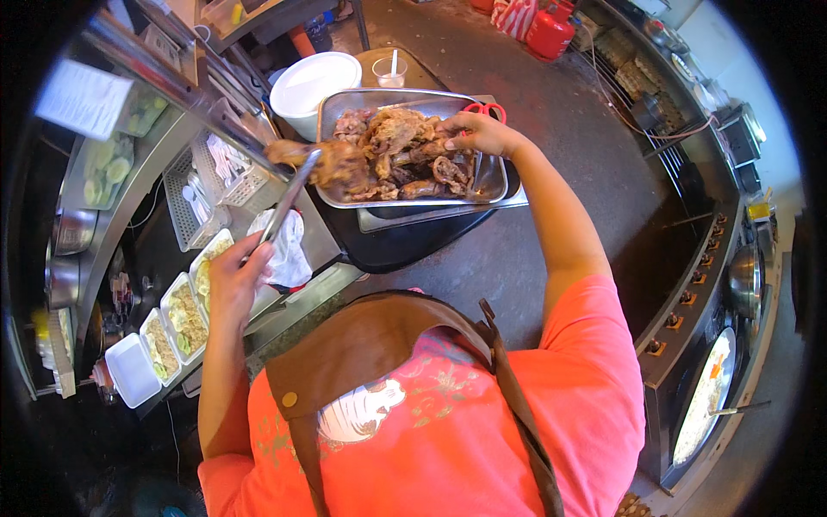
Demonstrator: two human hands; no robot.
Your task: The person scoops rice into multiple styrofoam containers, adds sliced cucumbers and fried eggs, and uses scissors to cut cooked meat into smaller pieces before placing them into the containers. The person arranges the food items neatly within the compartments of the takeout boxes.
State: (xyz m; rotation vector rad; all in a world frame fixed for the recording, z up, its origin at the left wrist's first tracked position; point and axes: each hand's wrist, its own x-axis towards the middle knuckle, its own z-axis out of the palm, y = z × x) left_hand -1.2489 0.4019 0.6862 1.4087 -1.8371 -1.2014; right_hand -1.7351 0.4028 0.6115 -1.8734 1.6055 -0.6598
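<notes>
My left hand (242,268) grips a pair of metal tongs (291,200), whose tips meet a large, blurred piece of cooked meat (323,161) at the left side of a metal mesh tray (413,203). The tray is heaped with browned cooked meat (404,139). At its right side my right hand (478,134) has its fingers on a piece of the meat; whether they grip it is unclear. Red-handled scissors (494,110) lie just behind that hand. A white cloth (287,252) lies below the tongs.
Foam boxes of rice (184,316) line the left counter, near baskets of plastic cutlery (223,161). A white lidded tub (313,87) and a clear cup (391,72) stand behind the tray. To the right are a stove (685,297), a pan of rice (707,394) and a red gas cylinder (549,32).
</notes>
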